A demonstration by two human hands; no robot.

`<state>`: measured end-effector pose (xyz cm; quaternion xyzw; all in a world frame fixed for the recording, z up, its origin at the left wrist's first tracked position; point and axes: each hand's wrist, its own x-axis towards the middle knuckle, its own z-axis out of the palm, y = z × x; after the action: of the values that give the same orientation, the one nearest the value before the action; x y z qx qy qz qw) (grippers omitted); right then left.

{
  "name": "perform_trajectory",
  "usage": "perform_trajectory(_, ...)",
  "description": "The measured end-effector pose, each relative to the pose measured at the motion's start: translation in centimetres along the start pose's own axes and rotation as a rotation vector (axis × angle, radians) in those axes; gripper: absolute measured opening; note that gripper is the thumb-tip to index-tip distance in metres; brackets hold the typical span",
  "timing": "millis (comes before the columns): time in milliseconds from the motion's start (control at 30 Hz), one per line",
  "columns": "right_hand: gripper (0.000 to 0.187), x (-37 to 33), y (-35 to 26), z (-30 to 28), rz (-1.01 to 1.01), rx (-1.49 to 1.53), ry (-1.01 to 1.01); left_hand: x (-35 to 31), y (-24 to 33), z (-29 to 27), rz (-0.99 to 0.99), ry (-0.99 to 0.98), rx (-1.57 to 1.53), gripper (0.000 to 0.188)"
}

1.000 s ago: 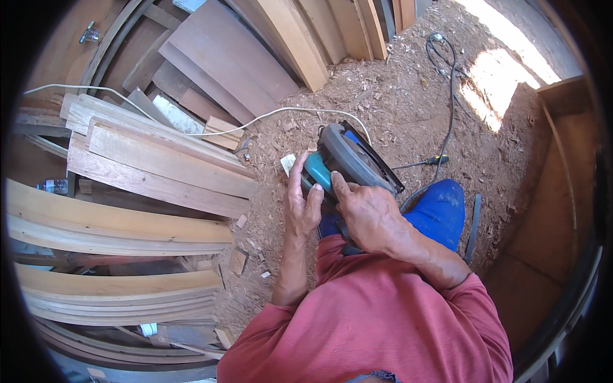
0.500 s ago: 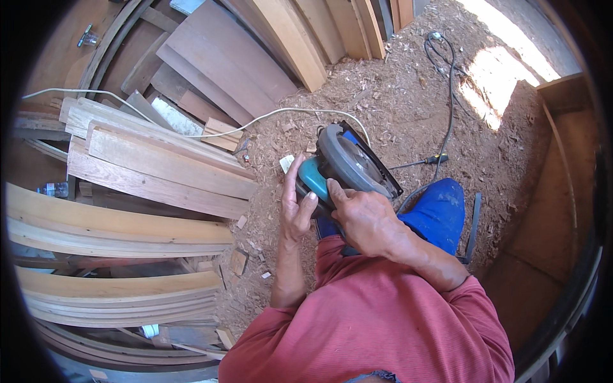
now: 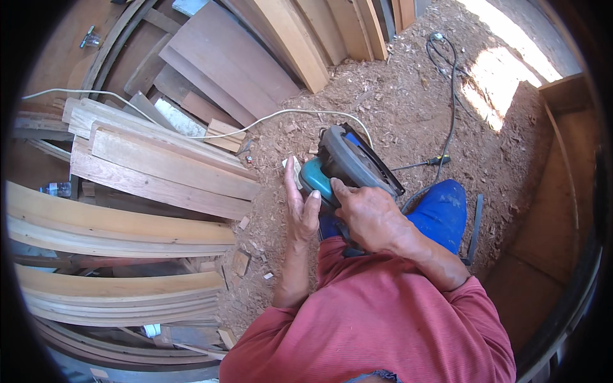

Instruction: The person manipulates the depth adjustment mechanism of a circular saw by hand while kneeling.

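A teal and dark grey circular saw (image 3: pixel 350 159) is tilted in front of me, its base plate turned to the right. My right hand (image 3: pixel 373 217) is closed around the saw's rear handle, with the index finger lying along the teal housing. My left hand (image 3: pixel 301 207) is upright at the saw's left side, fingers stretched and thumb apart, holding nothing. Its palm faces the teal motor housing; whether it touches is hard to tell. Below the saw is my leg in blue trousers (image 3: pixel 440 207). A pale paper-like scrap (image 3: pixel 292 166) is on the ground behind my left fingertips.
Stacked wooden boards (image 3: pixel 166 159) fill the left side. More planks (image 3: pixel 290 41) stand at the back. A pale cable (image 3: pixel 287 110) curves behind the saw. A screwdriver (image 3: pixel 440 159), a dark cord (image 3: pixel 453 83) and a metal square (image 3: pixel 473 230) rest on shavings. A wooden box (image 3: pixel 543 210) stands right.
My left hand has drawn slightly away from the saw's housing, its fingers straighter. My right hand keeps its hold on the saw.
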<state>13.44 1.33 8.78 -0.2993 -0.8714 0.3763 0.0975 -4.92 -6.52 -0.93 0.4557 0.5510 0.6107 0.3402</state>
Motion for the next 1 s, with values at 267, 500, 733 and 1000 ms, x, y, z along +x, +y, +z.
perform_trajectory(267, 0.058, 0.3, -0.4, -0.3, 0.001, 0.05, 0.0, -2.0, 0.5, 1.8, -0.34, 0.141, -0.557, 0.045)
perform_trajectory(500, 0.055, 0.1, -0.7, 0.4, 0.025, 0.065, -0.135, -0.9, 2.3, 3.2, -0.464, 0.227, -0.446, 0.031)
perform_trajectory(733, 0.031, -4.9, 2.5, 0.3, 0.076, 0.342, 0.136, -1.2, 1.0, 2.9, -0.411, 0.294, -0.764, 0.034)
perform_trajectory(1000, 0.058, -5.9, 4.2, 4.3, -0.053, 0.226, 0.262, -0.3, 1.0, 3.0, -0.534, 0.344, -0.793, 0.037)
